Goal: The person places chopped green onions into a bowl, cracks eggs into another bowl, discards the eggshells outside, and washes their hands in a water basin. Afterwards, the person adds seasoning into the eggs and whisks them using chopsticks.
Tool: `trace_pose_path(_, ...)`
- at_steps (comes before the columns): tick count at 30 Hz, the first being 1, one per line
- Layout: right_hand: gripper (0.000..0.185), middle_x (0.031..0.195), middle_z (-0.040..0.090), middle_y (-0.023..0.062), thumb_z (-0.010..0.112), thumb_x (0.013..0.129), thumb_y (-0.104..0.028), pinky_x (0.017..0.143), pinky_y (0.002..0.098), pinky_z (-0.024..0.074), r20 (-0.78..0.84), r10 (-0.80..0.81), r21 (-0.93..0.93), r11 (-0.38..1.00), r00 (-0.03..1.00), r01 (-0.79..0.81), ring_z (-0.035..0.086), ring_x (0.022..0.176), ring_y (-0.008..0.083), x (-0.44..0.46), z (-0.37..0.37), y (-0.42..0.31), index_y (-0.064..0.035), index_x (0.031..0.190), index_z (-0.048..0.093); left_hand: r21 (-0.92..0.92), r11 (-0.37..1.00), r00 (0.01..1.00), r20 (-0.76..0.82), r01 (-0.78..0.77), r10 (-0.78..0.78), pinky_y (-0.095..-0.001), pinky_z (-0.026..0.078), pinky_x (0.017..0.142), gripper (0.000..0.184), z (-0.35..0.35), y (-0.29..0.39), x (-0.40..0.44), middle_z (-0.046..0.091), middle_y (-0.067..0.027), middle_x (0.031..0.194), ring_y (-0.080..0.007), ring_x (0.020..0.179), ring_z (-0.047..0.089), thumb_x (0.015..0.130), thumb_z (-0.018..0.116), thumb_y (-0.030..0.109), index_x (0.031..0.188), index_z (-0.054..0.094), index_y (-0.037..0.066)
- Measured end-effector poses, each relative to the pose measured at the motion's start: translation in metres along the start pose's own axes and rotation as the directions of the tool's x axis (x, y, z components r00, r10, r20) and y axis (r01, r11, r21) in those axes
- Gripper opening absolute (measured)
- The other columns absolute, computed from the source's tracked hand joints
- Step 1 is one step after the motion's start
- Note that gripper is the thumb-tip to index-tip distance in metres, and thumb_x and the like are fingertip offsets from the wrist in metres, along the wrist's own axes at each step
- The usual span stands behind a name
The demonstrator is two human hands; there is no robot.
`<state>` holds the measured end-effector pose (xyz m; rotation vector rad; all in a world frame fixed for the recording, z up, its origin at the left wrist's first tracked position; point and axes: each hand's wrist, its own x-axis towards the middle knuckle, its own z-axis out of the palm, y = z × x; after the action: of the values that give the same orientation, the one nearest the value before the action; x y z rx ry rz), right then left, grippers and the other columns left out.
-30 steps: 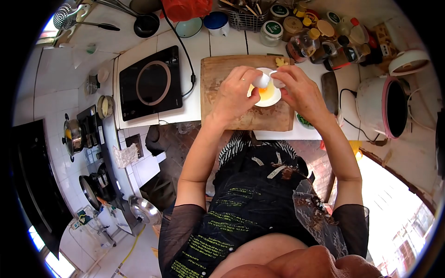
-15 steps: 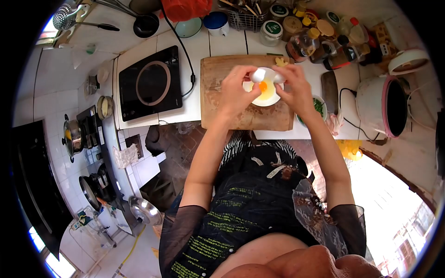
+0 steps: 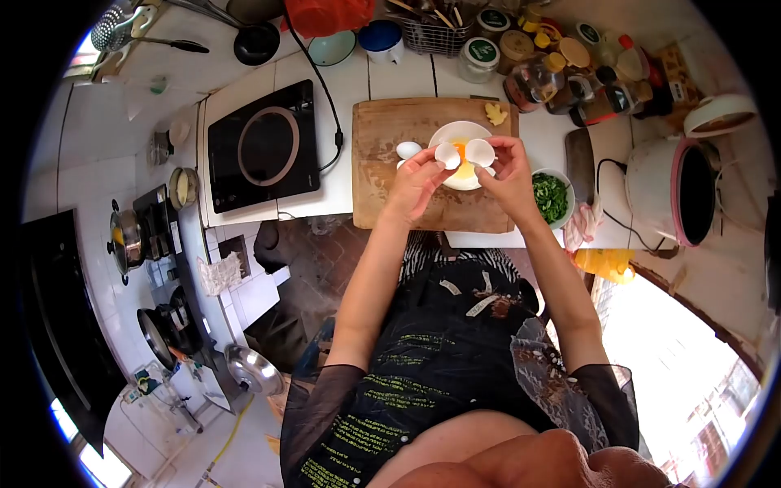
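Observation:
Two halves of a white eggshell are held apart over a white bowl [image 3: 457, 131] with egg yolk [image 3: 460, 150] and clear egg white in it. My left hand [image 3: 417, 184] grips the left shell half [image 3: 447, 155], its hollow side facing up. In my right hand [image 3: 512, 180] is the right shell half [image 3: 479, 152], also hollow side up. The bowl stands on a wooden cutting board [image 3: 382, 195]. A whole white egg [image 3: 408, 150] lies left of the bowl, with another white piece partly hidden by my left hand. Yellow ginger-like pieces [image 3: 495, 113] rest behind the bowl.
A bowl of chopped greens [image 3: 551, 197] stands right of the board, near a dark oblong object [image 3: 579, 164] and a rice cooker [image 3: 675, 187]. On the left is a black induction cooktop [image 3: 267, 148]. Jars and bottles [image 3: 537, 77] line the back right.
Both hands have drawn back and lower, and the shell halves have turned so their hollow insides show. The egg on the left and the greens are now in fuller view.

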<state>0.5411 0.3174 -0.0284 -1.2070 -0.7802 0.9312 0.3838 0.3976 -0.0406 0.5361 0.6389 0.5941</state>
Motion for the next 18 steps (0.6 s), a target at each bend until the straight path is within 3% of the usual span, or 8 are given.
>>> trace_pose_path(4, 0.042, 0.112, 0.055, 0.0065, 0.073, 0.073, -0.01, 0.093, 0.0319, 0.0422, 0.037, 0.068, -0.154, 0.986, 0.997, -0.061, 0.051, 0.109, 0.0167, -0.001, 0.012, -0.001, -0.0067, 0.111, 0.054, 0.011, 1.0, 1.0, 0.01, -0.009, 0.008, -0.0351, 0.046, 0.093, 0.035, 0.005, 0.0, -0.004, 0.057, -0.0127, 0.111, -0.0225, 0.099, 0.059, 0.085, 0.057, 0.012, 0.114, 0.05, -0.005)
trace_pose_path(6, 0.046, 0.114, 0.055, 0.007, 0.073, 0.072, -0.009, 0.094, 0.0325, 0.0415, 0.061, 0.057, -0.245, 0.969, 0.996, -0.04, 0.051, 0.11, 0.0173, -0.004, 0.017, 0.008, -0.0062, 0.114, 0.053, -0.271, 0.962, 0.999, -0.002, 0.036, -0.037, -0.0349, 0.048, 0.088, 0.035, 0.006, 0.001, -0.011, 0.058, -0.0126, 0.108, -0.0221, 0.095, 0.059, 0.088, 0.054, 0.022, 0.113, 0.051, -0.003)
trace_pose_path(8, 0.05, 0.116, 0.055, 0.0076, 0.074, 0.071, -0.008, 0.095, 0.0332, 0.0408, 0.083, 0.045, -0.334, 0.942, 0.996, -0.015, 0.051, 0.11, 0.018, -0.008, 0.024, 0.015, -0.0056, 0.116, 0.052, -0.17, 0.985, 0.995, -0.093, 0.024, -0.04, -0.0348, 0.048, 0.087, 0.035, 0.008, -0.002, -0.014, 0.058, -0.0127, 0.107, -0.0222, 0.094, 0.059, 0.089, 0.053, 0.025, 0.112, 0.051, -0.002)
trace_pose_path(11, 0.053, 0.115, 0.055, 0.0098, 0.076, 0.065, -0.014, 0.097, 0.036, 0.0386, 0.21, -0.003, -0.473, 0.875, 0.978, 0.104, 0.05, 0.109, 0.0295, -0.011, 0.042, 0.021, -0.0099, 0.114, 0.055, -0.054, 0.998, 0.969, -0.244, 0.012, -0.025, -0.0344, 0.049, 0.084, 0.037, -0.021, -0.012, -0.021, 0.059, -0.0134, 0.104, -0.0225, 0.093, 0.059, 0.091, 0.051, 0.029, 0.112, 0.052, -0.002)
trace_pose_path(12, 0.052, 0.114, 0.055, 0.0098, 0.076, 0.066, -0.014, 0.093, 0.0365, 0.0411, 0.323, -0.095, -0.476, 0.844, 0.942, 0.248, 0.051, 0.108, 0.028, -0.008, 0.053, 0.019, -0.0105, 0.113, 0.055, -0.044, 0.999, 0.953, -0.303, -0.001, -0.013, -0.0342, 0.049, 0.083, 0.037, -0.03, -0.009, -0.027, 0.059, -0.014, 0.104, -0.0226, 0.092, 0.06, 0.092, 0.05, 0.03, 0.112, 0.052, -0.001)
trace_pose_path(14, 0.044, 0.106, 0.058, 0.0101, 0.074, 0.068, -0.013, 0.085, 0.0384, 0.0441, 0.272, -0.069, -0.386, 0.906, 0.96, 0.174, 0.051, 0.105, 0.029, -0.003, 0.06, 0.024, -0.008, 0.108, 0.056, -0.072, 0.995, 0.914, -0.405, -0.065, 0.031, -0.033, 0.049, 0.082, 0.036, -0.043, -0.006, -0.04, 0.06, -0.0157, 0.102, -0.0235, 0.091, 0.06, 0.091, 0.05, 0.029, 0.111, 0.052, -0.002)
trace_pose_path(16, 0.034, 0.097, 0.06, 0.0102, 0.071, 0.071, -0.012, 0.079, 0.0408, 0.0456, 0.313, -0.162, -0.636, 0.696, 0.936, 0.333, 0.052, 0.101, 0.0311, 0.033, 0.063, 0.033, -0.0056, 0.102, 0.058, -0.064, 0.992, 0.907, -0.416, -0.108, 0.072, -0.0333, 0.049, 0.083, 0.036, -0.066, 0.002, -0.058, 0.06, -0.0174, 0.102, -0.0245, 0.092, 0.06, 0.09, 0.05, 0.026, 0.11, 0.052, -0.004)
trace_pose_path(18, 0.024, 0.095, 0.062, 0.0111, 0.064, 0.075, -0.008, 0.08, 0.0387, 0.0436, 0.301, -0.151, -0.624, 0.716, 0.942, 0.314, 0.054, 0.097, 0.0309, 0.039, 0.071, 0.038, -0.0072, 0.099, 0.061, -0.088, 0.99, 0.889, -0.453, -0.113, 0.061, -0.0355, 0.049, 0.086, 0.035, -0.069, 0.003, -0.064, 0.059, -0.0197, 0.102, -0.0273, 0.092, 0.059, 0.086, 0.048, 0.022, 0.108, 0.052, -0.006)
